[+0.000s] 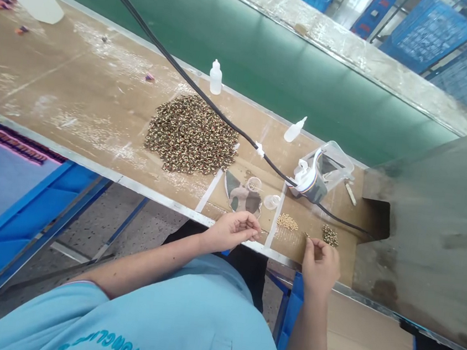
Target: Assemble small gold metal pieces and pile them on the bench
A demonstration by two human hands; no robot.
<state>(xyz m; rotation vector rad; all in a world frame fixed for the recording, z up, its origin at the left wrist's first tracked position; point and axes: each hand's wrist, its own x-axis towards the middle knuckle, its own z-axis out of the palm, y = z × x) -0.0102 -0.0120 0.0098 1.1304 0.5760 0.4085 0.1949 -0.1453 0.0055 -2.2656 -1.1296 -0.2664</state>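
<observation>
My left hand [233, 232] is over the table's front edge, beside a grey camouflage-patterned cloth scrap [243, 198]. Its thumb and fingertips come together, and whatever they pinch, if anything, is too small to make out. Between thumb and forefinger, my right hand [321, 265] pinches a tiny dark piece [306, 235]. Just beyond it is a small heap of dark-and-gold pieces [329, 236]. A patch of small tan beads [287, 221] lies between my hands. Two small clear round dishes stand near the scrap, one of them a cup [254, 184], the other a shallow lid [272, 202].
A large pile of dark-and-gold ring-like pieces [191, 134] covers the table's middle. White squeeze bottles [216, 78] stand along the green conveyor [245, 65]. A black cable [178, 66] crosses overhead toward a clear plastic container [335, 163]. A grey metal panel [427, 234] closes the right side.
</observation>
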